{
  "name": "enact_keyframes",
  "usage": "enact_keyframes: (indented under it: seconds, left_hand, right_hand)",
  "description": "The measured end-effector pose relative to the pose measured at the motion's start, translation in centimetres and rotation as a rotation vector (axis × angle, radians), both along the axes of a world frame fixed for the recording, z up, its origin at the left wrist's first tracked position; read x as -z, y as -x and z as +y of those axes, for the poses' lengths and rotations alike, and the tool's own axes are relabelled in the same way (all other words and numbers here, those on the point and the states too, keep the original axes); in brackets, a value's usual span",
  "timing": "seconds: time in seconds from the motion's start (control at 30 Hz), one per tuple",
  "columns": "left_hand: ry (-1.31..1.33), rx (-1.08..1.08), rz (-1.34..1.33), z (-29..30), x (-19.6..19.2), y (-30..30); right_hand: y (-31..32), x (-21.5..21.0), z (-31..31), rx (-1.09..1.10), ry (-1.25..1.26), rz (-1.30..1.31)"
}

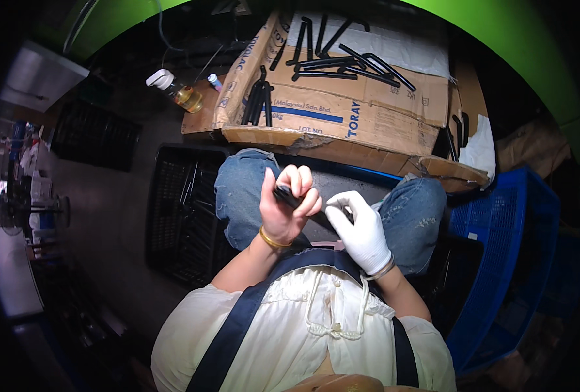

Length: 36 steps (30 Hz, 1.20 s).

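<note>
Bare left hand [284, 212] curled round black piece [286, 196], held up between denim knees [243, 189]. White-gloved right hand [360, 230] just beside, fingers bent; can't tell whether gripping. Bent black tubes [329, 63] heaped in cardboard box [375, 155] ahead; blue crate [474, 214] at right.

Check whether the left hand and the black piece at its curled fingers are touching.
Touching: the head view shows the left hand holding the black piece, its curled fingers wrapped over it.

hands [290, 212] [363, 236] and cardboard box [375, 155] well lit; surroundings dim; fisheye rim bends edges; corners black
</note>
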<state>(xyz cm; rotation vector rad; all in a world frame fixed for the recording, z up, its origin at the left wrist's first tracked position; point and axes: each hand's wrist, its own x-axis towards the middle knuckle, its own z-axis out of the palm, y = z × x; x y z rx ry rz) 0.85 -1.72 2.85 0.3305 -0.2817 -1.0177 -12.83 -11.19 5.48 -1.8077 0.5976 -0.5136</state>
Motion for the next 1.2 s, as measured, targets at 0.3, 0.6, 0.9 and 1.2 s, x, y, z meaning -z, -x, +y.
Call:
enact_keyframes:
  seconds: [0.3, 0.6, 0.9, 1.2]
  left_hand:
    - [0.226, 0.283, 0.389, 0.0, 1.3, -2.5]
    - [-0.035, 0.024, 0.456, 0.0, 1.5, -1.6]
    - [-0.456, -0.664, 0.049, 11.1, 5.1, -13.3]
    - [-1.653, -0.789, 0.212, 34.5, 38.9, -23.8]
  right_hand:
    - [2.8, 1.1, 1.6, -0.451, 0.067, 0.364]
    - [2.1, 0.9, 1.6, -0.393, 0.069, 0.372]
    - [-1.0, 3.1, 2.3, -0.328, -0.029, 0.291]
    - [-2.5, 4.8, 1.9, -0.309, -0.142, 0.444]
